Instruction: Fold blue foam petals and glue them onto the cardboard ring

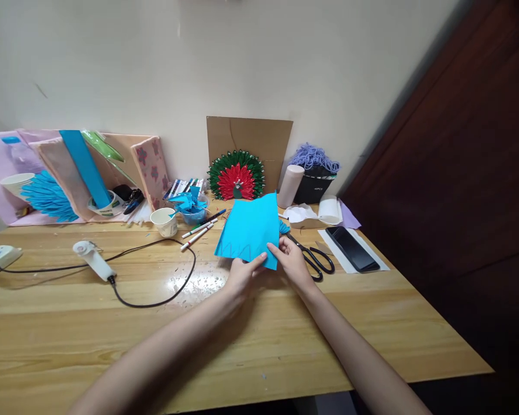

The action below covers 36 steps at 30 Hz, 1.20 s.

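A blue paper sheet (pixel 248 229) with a zigzag line drawn near its lower edge is held up over the wooden table (pixel 112 334). My left hand (pixel 242 275) pinches its bottom edge from below. My right hand (pixel 292 259) grips the sheet's lower right corner. Black scissors (pixel 313 257) lie on the table just right of my right hand.
A glue gun (pixel 93 257) with a black cord lies at the left. A paper cup (pixel 164 222), markers (pixel 199 231), and a bowl of blue scraps (pixel 191 208) stand behind the sheet. A peacock craft (pixel 237 176), cardboard, yarn (pixel 313 157) and a phone (pixel 352 248) sit at the back right.
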Tool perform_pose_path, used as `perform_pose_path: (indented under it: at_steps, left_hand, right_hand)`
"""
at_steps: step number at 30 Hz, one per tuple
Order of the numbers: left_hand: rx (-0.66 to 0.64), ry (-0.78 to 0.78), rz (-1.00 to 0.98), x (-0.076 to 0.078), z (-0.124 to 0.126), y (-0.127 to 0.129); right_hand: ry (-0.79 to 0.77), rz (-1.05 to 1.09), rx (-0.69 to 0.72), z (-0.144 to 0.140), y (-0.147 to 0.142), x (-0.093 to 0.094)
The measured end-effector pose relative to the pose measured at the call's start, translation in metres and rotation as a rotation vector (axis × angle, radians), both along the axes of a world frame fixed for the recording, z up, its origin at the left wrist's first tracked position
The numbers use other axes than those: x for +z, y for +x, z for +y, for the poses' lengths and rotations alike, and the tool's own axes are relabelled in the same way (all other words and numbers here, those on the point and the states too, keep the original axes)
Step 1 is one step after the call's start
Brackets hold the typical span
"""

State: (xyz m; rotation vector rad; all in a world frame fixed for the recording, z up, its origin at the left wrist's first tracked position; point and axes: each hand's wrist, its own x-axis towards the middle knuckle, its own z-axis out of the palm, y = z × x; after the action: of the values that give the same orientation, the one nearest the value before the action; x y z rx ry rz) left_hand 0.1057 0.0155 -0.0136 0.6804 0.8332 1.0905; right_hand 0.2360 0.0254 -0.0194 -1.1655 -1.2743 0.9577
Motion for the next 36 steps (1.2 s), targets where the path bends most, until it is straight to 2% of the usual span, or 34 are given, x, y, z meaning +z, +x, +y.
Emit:
perform_pose_path:
  at_steps: [3, 6, 10, 11, 13, 16, 19, 22, 23, 24, 27, 29, 32, 36]
  left_hand:
    - [0.076, 0.052, 0.201, 0.007, 0.013, -0.001]
    - [0.111, 0.189, 0.31, 0.015, 0.022, -0.004]
    - [0.109, 0.334, 0.337, 0.025, 0.031, -0.014]
    - [0.094, 0.356, 0.333, 0.027, 0.032, -0.016]
    - [0.048, 0.396, 0.317, 0.034, 0.035, -0.022]
    - [-0.01, 0.438, 0.311, 0.044, 0.039, -0.031]
    - [-0.007, 0.484, 0.334, 0.054, 0.047, -0.044]
    - [0.045, 0.554, 0.38, 0.059, 0.058, -0.058]
    - [0.062, 0.576, 0.394, 0.06, 0.061, -0.062]
    - [0.081, 0.599, 0.411, 0.06, 0.064, -0.066]
    - [0.161, 0.677, 0.519, 0.06, 0.068, -0.074]
    - [0.215, 0.72, 0.65, 0.059, 0.067, -0.077]
    - [0.234, 0.756, 0.849, 0.057, 0.064, -0.079]
    - [0.15, 0.83, 1.049, 0.056, 0.057, -0.076]
  right_hand:
    - [-0.031, -0.013, 0.053, 0.004, 0.012, 0.009]
    - [-0.07, -0.166, 0.042, 0.008, 0.042, 0.014]
    - [-0.164, -0.736, -0.264, 0.006, 0.093, 0.009]
    - [-0.187, -0.853, -0.304, 0.005, 0.102, 0.006]
    - [-0.259, -0.96, -0.297, 0.004, 0.112, 0.0]
    - [-0.285, -1.009, -0.245, 0.005, 0.11, -0.007]
    - [-0.249, -0.988, -0.252, 0.008, 0.099, -0.005]
    - [-0.299, -0.743, -0.262, 0.007, 0.085, 0.006]
    - [-0.323, -0.607, -0.218, 0.006, 0.078, 0.011]
    - [-0.331, -0.446, -0.111, 0.003, 0.071, 0.016]
    - [-0.271, -0.037, 0.284, -0.008, 0.046, 0.025]
    - [-0.26, 0.11, 0.506, -0.018, 0.032, 0.024]
    - [-0.257, 0.107, 0.732, -0.031, 0.018, 0.018]
    - [-0.253, -0.026, 0.757, -0.039, 0.008, 0.015]
